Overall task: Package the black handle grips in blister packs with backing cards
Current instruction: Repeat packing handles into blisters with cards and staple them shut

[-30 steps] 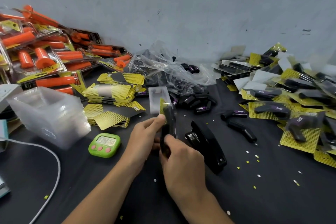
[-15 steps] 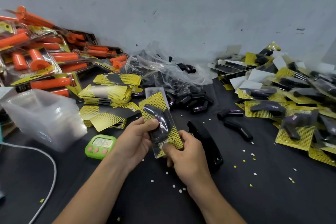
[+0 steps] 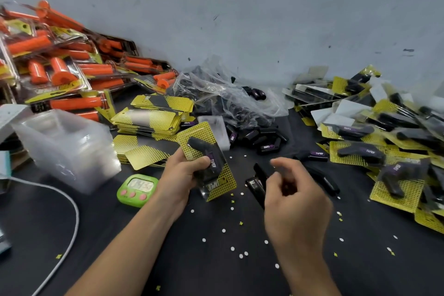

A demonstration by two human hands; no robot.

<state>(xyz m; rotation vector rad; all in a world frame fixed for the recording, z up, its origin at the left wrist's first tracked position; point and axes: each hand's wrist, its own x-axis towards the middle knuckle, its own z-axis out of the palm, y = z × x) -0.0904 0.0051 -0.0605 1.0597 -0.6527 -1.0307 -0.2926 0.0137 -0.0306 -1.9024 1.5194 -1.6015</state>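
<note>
My left hand [image 3: 182,173] grips a blister pack [image 3: 209,163] with a black handle grip inside on a yellow backing card, held tilted above the table. My right hand [image 3: 293,197] hovers to its right with fingers loosely curled and holds nothing; it sits just over a black stapler [image 3: 259,180]. Loose black handle grips [image 3: 266,144] lie beside a clear plastic bag [image 3: 230,101]. Yellow backing cards [image 3: 149,122] are stacked at centre left. A stack of empty clear blisters [image 3: 64,144] stands at left.
Finished black-grip packs [image 3: 389,151] are heaped at the right. Orange-grip packs [image 3: 60,72] pile up at back left. A green timer [image 3: 138,188] and a white cable [image 3: 69,218] lie at front left. Punched paper dots litter the dark tabletop [image 3: 216,259].
My right hand let go of the pack's lower end and moved right, over the stapler. My left hand alone keeps the pack, now turned face up.
</note>
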